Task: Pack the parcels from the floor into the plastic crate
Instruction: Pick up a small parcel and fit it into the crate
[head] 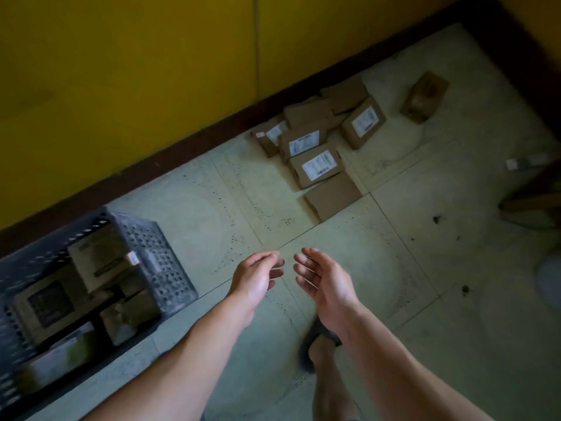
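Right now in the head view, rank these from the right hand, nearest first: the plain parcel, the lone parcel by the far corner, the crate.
1. Plain parcel, ahead of the right hand.
2. Crate, off to the left.
3. Lone parcel, far ahead, to the right.

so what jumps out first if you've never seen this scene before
Two empty, open hands, the left hand and right hand, reach out over the pale floor. Beyond them a heap of brown parcels lies against the yellow wall. A dark plastic crate, partly filled, sits at the left.

Dim light, motion-blurred left edge, dark corners
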The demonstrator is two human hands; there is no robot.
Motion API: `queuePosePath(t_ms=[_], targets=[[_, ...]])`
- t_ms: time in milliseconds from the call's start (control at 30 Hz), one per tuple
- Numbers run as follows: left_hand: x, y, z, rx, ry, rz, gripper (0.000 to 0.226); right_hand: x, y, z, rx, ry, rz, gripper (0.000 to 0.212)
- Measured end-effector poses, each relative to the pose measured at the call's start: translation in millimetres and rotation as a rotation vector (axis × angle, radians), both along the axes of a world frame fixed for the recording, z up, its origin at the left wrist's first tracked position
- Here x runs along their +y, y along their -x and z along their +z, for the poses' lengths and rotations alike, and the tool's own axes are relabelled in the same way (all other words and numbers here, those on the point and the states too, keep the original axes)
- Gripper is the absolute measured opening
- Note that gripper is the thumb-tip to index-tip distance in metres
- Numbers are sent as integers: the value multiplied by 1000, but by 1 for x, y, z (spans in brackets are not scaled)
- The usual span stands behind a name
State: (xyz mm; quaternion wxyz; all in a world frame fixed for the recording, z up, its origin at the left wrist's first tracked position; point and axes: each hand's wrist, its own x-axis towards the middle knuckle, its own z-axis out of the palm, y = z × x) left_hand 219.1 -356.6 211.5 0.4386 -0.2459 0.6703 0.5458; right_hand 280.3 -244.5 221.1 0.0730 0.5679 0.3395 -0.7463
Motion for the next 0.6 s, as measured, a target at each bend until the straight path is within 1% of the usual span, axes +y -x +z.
queuePosePath(t_ms=[133, 300, 467, 600], targets=[[106, -30, 4, -84, 11, 14, 20, 107, -30, 7, -33, -16, 31, 19], [228, -34, 23, -71, -28, -84, 23, 228, -46, 22, -57, -77, -4, 18], [321, -15, 35, -60, -60, -139, 24, 314, -35, 39, -64, -91, -20, 18], [387, 13, 25, -69, -81, -109, 24, 383, -5, 42, -70, -101, 6, 19]])
